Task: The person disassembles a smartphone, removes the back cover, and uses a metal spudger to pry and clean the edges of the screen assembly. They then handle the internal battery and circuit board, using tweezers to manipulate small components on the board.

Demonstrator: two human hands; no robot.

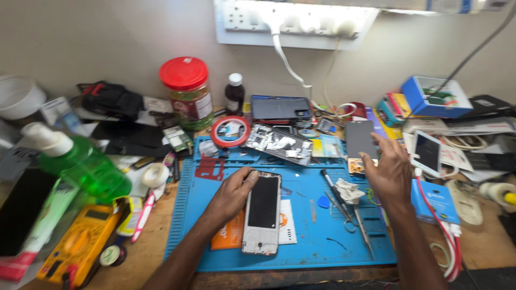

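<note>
Head view: left hand [232,194] at phone frame [262,214] edge.

Two bare forearms come up from the lower edge of the frame, one left of centre and one at the lower right. No sleeve, cuff or glove shows on either. The left hand [232,194] and the right hand [390,171] are bare as well: no ring, watch or strap can be seen. The fingers [248,174] are slim, with short nails.

Left edge cuts off the white bowl [16,96].
</note>
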